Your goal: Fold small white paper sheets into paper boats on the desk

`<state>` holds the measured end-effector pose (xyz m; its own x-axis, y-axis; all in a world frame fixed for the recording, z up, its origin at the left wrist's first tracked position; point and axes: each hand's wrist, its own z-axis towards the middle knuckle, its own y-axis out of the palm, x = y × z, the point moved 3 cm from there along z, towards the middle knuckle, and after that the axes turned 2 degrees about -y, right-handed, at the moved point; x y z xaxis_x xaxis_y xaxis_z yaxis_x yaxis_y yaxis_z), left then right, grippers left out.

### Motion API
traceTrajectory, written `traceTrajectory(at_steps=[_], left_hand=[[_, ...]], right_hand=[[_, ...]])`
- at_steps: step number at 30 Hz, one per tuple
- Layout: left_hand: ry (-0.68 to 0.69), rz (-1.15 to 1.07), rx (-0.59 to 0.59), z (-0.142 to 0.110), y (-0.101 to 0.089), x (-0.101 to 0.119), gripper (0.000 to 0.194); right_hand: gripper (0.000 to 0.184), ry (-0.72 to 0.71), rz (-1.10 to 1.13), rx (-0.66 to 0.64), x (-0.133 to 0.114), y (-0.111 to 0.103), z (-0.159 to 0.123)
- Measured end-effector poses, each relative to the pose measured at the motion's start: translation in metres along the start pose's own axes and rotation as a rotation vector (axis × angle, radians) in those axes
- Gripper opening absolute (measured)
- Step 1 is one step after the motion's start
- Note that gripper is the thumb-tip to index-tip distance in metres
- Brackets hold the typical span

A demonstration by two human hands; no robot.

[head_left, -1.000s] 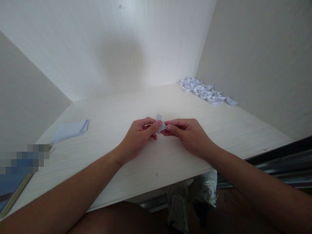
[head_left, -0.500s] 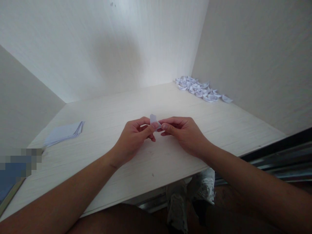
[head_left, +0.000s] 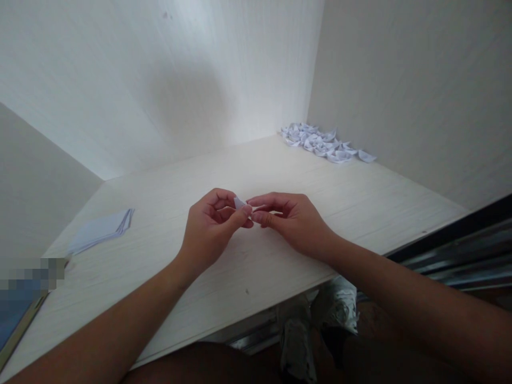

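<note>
A small folded piece of white paper (head_left: pixel 239 202) is pinched between my two hands above the middle of the white tabletop. My left hand (head_left: pixel 214 224) holds it between thumb and fingers, with most of the paper hidden behind them. The thumb and forefinger of my right hand (head_left: pixel 290 218) close on the paper's right end, their tips almost touching the left thumb. Its exact folds are too small and covered to make out.
Several folded paper boats (head_left: pixel 320 141) lie heaped at the back right, along the side wall. A stack of flat white paper sheets (head_left: pixel 102 229) rests at the left. Below the table's front edge are shoes (head_left: pixel 298 341). A blue, partly pixelated object (head_left: pixel 18 309) is at the lower left.
The paper has tilted lower between my fingers, and less of it shows. My left hand has turned slightly and shifted left. The whole view has swung a little.
</note>
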<state>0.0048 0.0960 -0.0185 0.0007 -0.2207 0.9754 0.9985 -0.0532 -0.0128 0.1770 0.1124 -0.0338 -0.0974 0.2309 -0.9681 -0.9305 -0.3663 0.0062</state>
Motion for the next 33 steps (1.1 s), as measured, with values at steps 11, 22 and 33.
traceTrajectory(at_steps=[11,22,33], left_hand=[[0.104,0.173,-0.066,-0.007,0.006,0.006,0.02],[0.152,0.274,-0.075,-0.008,0.007,0.009,0.011],[0.155,0.307,-0.088,-0.009,0.009,0.007,0.014]], right_hand=[[0.017,-0.099,-0.025,0.073,-0.012,0.001,-0.002],[0.015,-0.247,-0.293,0.141,-0.019,0.001,-0.007],[0.001,-0.342,-0.45,0.248,-0.026,0.008,-0.012]])
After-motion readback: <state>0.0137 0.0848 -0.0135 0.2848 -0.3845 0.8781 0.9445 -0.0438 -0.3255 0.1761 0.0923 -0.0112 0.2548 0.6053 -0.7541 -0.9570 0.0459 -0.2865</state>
